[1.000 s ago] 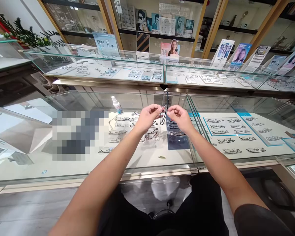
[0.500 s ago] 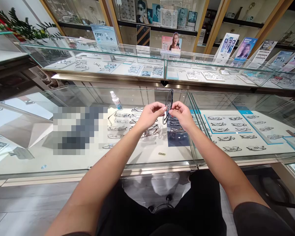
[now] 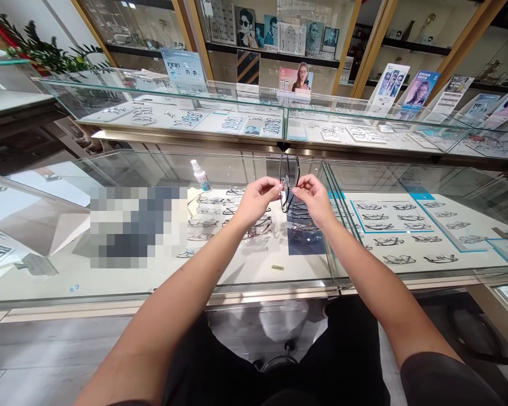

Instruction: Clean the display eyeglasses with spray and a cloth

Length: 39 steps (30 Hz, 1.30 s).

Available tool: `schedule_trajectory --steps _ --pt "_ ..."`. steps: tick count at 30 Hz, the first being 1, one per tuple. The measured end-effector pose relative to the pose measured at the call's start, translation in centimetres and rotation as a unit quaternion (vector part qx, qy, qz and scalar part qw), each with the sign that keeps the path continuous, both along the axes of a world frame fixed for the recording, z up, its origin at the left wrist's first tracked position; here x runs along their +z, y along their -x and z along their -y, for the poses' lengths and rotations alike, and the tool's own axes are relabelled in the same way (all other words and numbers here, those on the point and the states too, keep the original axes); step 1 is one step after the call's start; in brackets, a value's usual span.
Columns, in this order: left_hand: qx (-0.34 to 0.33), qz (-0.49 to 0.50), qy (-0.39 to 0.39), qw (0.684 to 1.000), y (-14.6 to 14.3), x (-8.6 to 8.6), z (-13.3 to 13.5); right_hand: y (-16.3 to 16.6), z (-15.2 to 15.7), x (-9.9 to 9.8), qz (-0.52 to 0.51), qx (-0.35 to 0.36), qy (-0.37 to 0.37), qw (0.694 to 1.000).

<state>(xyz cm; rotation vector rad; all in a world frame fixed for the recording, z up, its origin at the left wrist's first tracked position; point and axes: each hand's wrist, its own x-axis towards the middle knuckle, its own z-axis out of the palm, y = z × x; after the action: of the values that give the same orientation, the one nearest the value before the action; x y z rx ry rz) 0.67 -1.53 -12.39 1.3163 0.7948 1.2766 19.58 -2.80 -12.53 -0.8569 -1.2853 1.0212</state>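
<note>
Left hand [image 3: 258, 198] pinches the glasses [image 3: 285, 181], held on end in the air between both hands; right hand [image 3: 314, 198] pinches them opposite, a dark mat [image 3: 307, 242] showing below. Fine two-handed fingertip work seems in hand; the next move calls for light, steady pressure.

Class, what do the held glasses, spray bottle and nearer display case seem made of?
Held glasses: thin dark rims, perhaps metal or plastic, finish unclear. Spray bottle: probably plastic, judging by its smooth white top. Nearer display case: glossy glass panes, transparent with reflections.
</note>
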Motion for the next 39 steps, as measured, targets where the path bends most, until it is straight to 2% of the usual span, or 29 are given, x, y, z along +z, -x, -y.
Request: schedule_trajectory --steps 7,12,17,19,21,23,25,31,35,39 --pt "0.053 0.039 -0.002 0.998 0.0 0.1 -0.1 -0.2 -0.3 -0.3 -0.034 -0.071 -0.009 0.997" --pt "0.089 0.068 -0.007 0.994 0.1 -0.1 -0.3 -0.3 -0.5 -0.7 -0.085 -0.102 0.057 0.99" --pt "0.114 0.044 -0.032 0.992 0.4 -0.3 -0.7 -0.4 -0.6 -0.9 -0.077 -0.118 0.101 0.985" --pt "0.132 0.021 -0.053 0.99 0.7 -0.2 -0.8 -0.4 -0.4 -0.7 -0.058 -0.142 0.072 0.986" --pt "0.154 -0.012 -0.091 0.984 0.8 0.0 -0.7 -0.2 0.2 -0.3 -0.029 -0.159 0.006 0.987" --pt "0.176 -0.05 -0.13 0.975 0.7 0.4 -0.2 0.2 1.0 0.1 0.007 -0.153 -0.062 0.986" --pt "0.189 -0.081 -0.164 0.965 0.5 0.8 0.5 0.7 1.7 0.3 0.048 -0.134 -0.096 0.985" --pt "0.183 -0.139 -0.243 0.942 -0.1 1.2 2.0 1.4 2.7 -0.3 0.154 -0.105 -0.136 0.973" --pt "0.167 -0.145 -0.255 0.941 -0.3 1.1 2.2 1.3 2.5 -0.5 0.167 -0.111 -0.17 0.965" --pt "0.161 -0.135 -0.241 0.948 -0.4 1.2 2.3 1.2 2.1 -0.8 0.176 -0.099 -0.144 0.969"
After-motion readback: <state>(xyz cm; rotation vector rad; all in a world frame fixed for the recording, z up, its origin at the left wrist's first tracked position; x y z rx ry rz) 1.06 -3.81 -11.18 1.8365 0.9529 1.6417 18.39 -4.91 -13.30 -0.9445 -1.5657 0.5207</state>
